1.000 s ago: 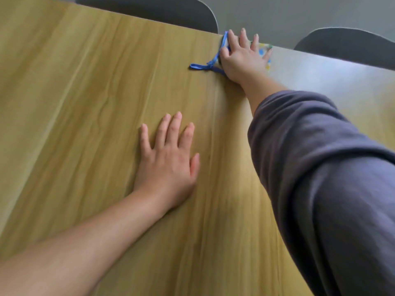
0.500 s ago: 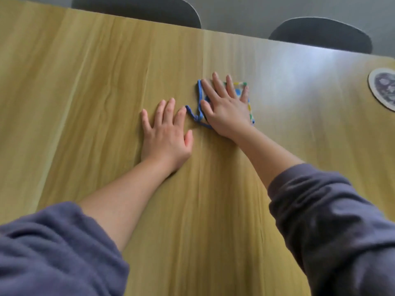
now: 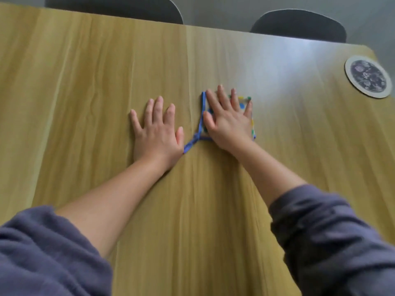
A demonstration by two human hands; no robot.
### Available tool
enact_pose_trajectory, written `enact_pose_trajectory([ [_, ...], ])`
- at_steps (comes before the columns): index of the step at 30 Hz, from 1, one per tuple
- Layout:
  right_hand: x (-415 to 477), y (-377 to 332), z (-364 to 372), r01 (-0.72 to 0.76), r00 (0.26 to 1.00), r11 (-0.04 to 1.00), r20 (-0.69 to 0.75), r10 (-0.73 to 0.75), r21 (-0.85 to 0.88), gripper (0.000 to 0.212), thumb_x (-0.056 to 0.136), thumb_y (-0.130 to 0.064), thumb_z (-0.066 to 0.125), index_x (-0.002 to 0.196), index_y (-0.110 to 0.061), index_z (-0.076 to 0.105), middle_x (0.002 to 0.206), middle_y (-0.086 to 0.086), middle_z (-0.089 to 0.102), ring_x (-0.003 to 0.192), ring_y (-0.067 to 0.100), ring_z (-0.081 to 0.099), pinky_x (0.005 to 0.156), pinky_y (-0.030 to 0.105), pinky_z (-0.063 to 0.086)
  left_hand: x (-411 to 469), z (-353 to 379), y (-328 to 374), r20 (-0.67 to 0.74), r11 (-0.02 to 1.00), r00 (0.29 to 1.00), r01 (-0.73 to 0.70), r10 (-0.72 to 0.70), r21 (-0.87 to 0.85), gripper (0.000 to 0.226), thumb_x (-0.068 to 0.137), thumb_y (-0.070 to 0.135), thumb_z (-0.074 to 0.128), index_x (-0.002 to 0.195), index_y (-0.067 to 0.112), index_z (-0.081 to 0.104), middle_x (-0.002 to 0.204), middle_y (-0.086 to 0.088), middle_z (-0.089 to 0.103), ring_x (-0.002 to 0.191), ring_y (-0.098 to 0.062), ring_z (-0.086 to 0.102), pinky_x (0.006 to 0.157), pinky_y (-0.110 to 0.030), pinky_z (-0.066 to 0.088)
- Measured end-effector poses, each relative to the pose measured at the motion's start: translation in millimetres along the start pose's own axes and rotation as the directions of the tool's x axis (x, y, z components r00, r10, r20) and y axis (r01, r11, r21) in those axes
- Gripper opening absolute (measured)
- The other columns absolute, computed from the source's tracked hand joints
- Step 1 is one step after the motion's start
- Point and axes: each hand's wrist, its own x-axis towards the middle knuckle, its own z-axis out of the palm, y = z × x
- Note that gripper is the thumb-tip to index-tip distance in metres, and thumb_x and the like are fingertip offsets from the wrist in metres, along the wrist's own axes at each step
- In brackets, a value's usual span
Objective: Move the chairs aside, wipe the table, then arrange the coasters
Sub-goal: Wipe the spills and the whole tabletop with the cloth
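Blue-edged cloth (image 3: 201,120) lies under our right hand (image 3: 226,122), pressed flat to the surface (image 3: 85,82); our left hand (image 3: 157,131) rests flat and empty just beside. The coaster (image 3: 368,76) sits well off rightward, nearer the right hand.

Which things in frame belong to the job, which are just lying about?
Job: cloth under the right hand, table, round coaster near its right edge, two dark chairs at the far side.
Just there: left hand resting flat on the table, grey floor.
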Motion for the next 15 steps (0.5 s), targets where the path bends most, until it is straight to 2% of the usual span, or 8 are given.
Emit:
enact_pose_trajectory([
  [4,99,2,-13,-0.085,0.996,0.995,0.017,0.084,0.05,0.059,0.098,-0.048,0.019,0.156,-0.038,0.01,0.165,-0.007,0.002,0.152,0.024,-0.004,0.116,0.062,-0.006,0,2,-1,-0.011,1.0,1.0,-0.008,0.008,0.006,0.062,0.092,0.042,0.034,0.148,0.017,0.025,0.159,-0.01,0.012,0.147,-0.027,0.007,0.115,-0.059,0.001],
  [7,129,3,-15,-0.109,0.994,0.993,0.016,0.108,0.048,0.06,0.098,-0.048,0.017,0.156,-0.036,0.008,0.166,-0.005,0.001,0.152,0.026,-0.005,0.115,0.064,-0.007,1,3,-2,-0.01,1.0,1.0,-0.012,0.012,0.008,0.062,0.092,0.042,0.035,0.148,0.017,0.025,0.159,-0.01,0.013,0.147,-0.027,0.007,0.115,-0.059,0.002],
  [11,98,1,-10,-0.038,0.999,0.998,0.009,0.038,0.04,0.06,0.099,-0.049,0.018,0.156,-0.036,0.008,0.166,-0.005,0.0,0.152,0.025,-0.006,0.116,0.063,-0.007,-1,1,-1,-0.012,1.0,1.0,-0.014,0.014,-0.003,0.061,0.092,0.041,0.037,0.147,0.017,0.029,0.158,-0.011,0.016,0.146,-0.028,0.01,0.114,-0.06,0.003],
  [15,16,-2,-3,0.039,0.999,0.999,-0.007,-0.039,0.023,0.06,0.098,-0.05,0.023,0.156,-0.037,0.012,0.165,-0.007,0.002,0.152,0.023,-0.005,0.118,0.06,-0.004,0,-1,0,-0.002,1.0,1.0,-0.006,0.006,-0.011,0.059,0.092,0.04,0.037,0.146,0.016,0.03,0.158,-0.012,0.017,0.146,-0.028,0.011,0.114,-0.06,0.004],
])
